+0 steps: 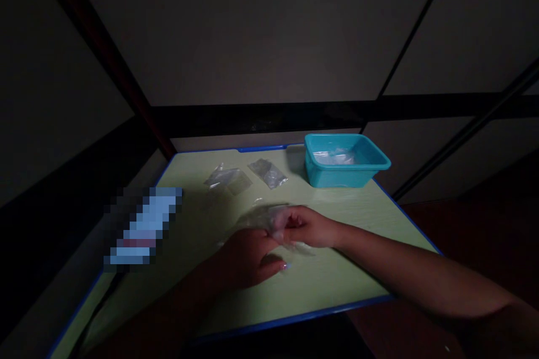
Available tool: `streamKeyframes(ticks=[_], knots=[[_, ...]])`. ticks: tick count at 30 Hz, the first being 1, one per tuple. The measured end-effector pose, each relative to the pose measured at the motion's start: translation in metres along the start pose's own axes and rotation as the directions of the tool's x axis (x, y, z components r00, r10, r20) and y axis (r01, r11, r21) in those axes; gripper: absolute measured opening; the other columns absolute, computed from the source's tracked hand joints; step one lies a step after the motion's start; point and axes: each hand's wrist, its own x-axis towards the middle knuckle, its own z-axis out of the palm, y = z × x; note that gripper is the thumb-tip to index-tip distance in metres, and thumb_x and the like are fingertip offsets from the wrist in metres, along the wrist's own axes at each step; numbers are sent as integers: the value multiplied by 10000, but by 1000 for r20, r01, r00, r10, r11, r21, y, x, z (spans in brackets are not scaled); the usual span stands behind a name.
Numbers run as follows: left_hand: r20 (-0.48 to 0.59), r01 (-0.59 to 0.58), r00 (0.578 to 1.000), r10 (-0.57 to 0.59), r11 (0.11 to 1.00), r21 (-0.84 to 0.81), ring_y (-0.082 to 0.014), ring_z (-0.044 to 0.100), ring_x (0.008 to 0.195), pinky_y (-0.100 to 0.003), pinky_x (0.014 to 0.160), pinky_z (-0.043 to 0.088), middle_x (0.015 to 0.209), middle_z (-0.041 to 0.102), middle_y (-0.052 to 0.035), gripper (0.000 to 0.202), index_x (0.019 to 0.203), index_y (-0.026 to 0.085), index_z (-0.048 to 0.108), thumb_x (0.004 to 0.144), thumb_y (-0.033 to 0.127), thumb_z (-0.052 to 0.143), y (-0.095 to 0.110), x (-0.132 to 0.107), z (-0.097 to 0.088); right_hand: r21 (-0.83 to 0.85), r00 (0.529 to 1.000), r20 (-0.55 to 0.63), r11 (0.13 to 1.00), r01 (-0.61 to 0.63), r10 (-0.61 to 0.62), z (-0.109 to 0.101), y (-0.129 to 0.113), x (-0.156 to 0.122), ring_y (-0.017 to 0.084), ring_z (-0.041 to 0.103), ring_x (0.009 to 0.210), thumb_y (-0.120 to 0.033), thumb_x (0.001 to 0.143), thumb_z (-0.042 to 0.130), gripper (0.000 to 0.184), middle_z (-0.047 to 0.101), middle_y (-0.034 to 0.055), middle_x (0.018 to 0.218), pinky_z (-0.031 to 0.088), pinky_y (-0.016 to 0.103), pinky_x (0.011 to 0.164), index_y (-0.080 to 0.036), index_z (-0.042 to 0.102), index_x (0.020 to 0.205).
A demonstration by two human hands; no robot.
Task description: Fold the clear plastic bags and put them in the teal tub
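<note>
A clear, crinkled plastic bag [261, 214] lies between my two hands, low over the table. My right hand [310, 228] is closed, pinching the bag with thumb and curled fingers. From the left, my left hand [249, 255] reaches in palm down; its fingers bend onto the bag beside my right fingertips, partly hidden, while its thumb sticks out apart. Just beyond them, a flat clear plastic bag [240, 180] and a second clear bag [268, 173] rest on the table. Whether the bags contain anything is hard to see.
The pale green table [337, 269] has a blue rim. At its back right corner stands a turquoise plastic basket [343, 176] with clear plastic inside. A blurred-out bluish object [145, 227] is at the left edge, with a dark cord below. Dark panels stand behind.
</note>
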Motion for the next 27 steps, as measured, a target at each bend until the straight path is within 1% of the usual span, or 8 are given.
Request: streamKeyframes(ticks=[7,12,15,18,20,23,25,27], knots=[[-86,-49,995,45,998,-41,-204,613,766,-302,692,452,845,672,-40,211,880,218,677,814,402,599,-5,-1,5,-38,1000,21,999,11,-11,1,-1,-4,92,465,642,-509,748,709,410,527,-22,718,366,238,616,-144,527,781],[-58,41,997,-48,992,-120,-169,535,633,-282,584,375,675,582,-9,232,726,196,625,805,413,600,-9,1,6,-40,1000,-4,999,-13,13,0,-9,-4,72,391,554,-520,757,696,424,456,-63,630,307,211,524,-172,455,748],[-35,147,986,-165,942,-302,-130,478,556,-258,531,350,646,524,34,269,984,182,617,811,384,577,-9,3,0,-64,987,-154,997,35,-44,-3,-11,-3,77,389,559,-547,810,626,401,447,-60,661,315,215,532,-178,471,821],[0,221,964,-266,804,-552,-99,484,526,-227,494,382,738,535,55,622,1392,213,334,826,353,554,-7,3,-7,-164,935,-330,983,76,-127,-9,-10,-1,103,443,653,-558,834,582,403,495,-22,767,369,242,612,-178,518,950],[90,271,953,-288,688,-673,-79,487,488,-209,443,391,797,542,52,688,1441,258,246,833,370,547,-6,2,-9,-323,913,-370,945,47,-172,-15,-9,-1,136,488,754,-517,781,658,421,542,18,865,398,275,684,-175,545,1000],[177,307,945,-276,557,-772,-54,456,401,-192,373,366,779,565,49,546,1361,250,397,846,387,515,-7,1,-8,-555,910,-350,832,-11,-222,-23,-6,0,173,510,820,-400,728,721,334,575,47,893,406,303,727,-165,590,925],[75,245,947,-314,546,-801,-54,444,383,-189,375,360,695,564,51,421,1240,207,519,858,379,485,-10,0,-8,-600,924,-313,800,-12,-221,-26,-4,0,165,508,767,-342,767,677,207,577,36,805,402,293,699,-160,591,815],[-162,129,909,-384,629,-767,-79,500,460,-208,444,418,680,566,30,322,1091,183,602,869,375,470,-16,-2,-13,-576,932,-297,817,-2,-207,-25,-3,0,144,492,689,-312,818,612,171,555,14,718,395,272,649,-162,561,753]])
